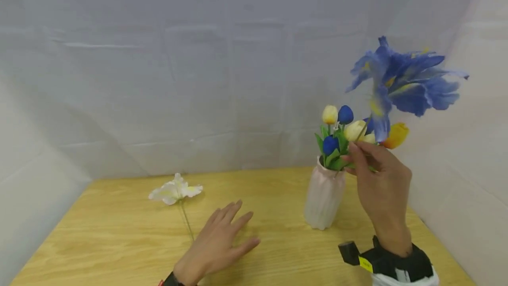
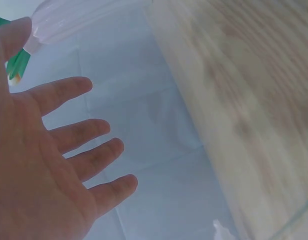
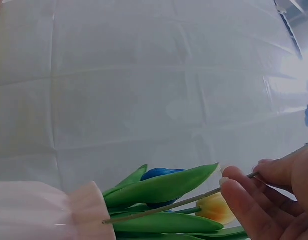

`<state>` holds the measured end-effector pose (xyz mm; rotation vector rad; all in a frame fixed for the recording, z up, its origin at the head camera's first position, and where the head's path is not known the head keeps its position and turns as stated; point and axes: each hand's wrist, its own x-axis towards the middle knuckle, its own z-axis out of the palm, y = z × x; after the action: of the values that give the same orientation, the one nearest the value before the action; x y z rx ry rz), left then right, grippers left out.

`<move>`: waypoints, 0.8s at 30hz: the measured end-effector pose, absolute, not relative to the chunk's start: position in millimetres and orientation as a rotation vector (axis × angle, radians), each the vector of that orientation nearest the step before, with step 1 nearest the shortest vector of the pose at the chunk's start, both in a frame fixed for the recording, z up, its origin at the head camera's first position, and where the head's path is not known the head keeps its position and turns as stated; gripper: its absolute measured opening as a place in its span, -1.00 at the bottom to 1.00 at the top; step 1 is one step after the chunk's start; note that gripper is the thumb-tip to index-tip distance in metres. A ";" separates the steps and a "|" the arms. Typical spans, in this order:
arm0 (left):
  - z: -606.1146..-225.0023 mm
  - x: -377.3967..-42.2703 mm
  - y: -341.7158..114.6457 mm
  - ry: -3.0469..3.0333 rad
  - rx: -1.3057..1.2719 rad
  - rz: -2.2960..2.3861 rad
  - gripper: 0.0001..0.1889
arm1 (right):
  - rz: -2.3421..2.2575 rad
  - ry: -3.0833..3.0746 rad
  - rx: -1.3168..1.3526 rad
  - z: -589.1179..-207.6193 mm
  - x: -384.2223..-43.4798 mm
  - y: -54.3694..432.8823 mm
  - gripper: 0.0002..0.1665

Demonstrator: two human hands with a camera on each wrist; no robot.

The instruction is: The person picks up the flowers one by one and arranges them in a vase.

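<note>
My right hand pinches the thin stem of a large blue artificial flower with yellow markings. Its bloom spreads above the hand, and the stem slants down to the vase, where its lower tip overlaps the rim in the right wrist view. The pale pink ribbed vase stands upright and holds artificial tulips, among them a blue tulip and a yellow-orange tulip. Over the table, fingers spread and palm bare, is my left hand. Beside it lies a white artificial flower, its lower stem hidden behind that hand.
The wooden table ends at a straight back edge just behind the vase. Pale creased sheeting hangs behind the table and along both sides. Dark straps circle both wrists, with a small black block on the right one.
</note>
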<state>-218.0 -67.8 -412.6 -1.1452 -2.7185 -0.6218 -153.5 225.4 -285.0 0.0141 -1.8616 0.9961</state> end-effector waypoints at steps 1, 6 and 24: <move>-411.3 -218.0 -66.3 -2.722 -1.154 -0.621 -0.30 | 0.989 -1.865 0.014 -284.2 -153.0 225.3 -0.78; -406.7 -217.5 -60.2 -2.738 -1.174 -0.629 -0.33 | 0.996 -1.862 0.011 -281.0 -154.2 223.5 -0.77; -417.6 -212.5 -65.8 -2.727 -1.134 -0.605 -0.29 | 0.621 -2.074 -0.055 -280.6 -155.3 229.4 -0.72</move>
<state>-212.5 -65.8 -417.6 -1.1343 -2.7266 -0.6046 -155.3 229.4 -280.6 -0.0549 -2.0736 0.6214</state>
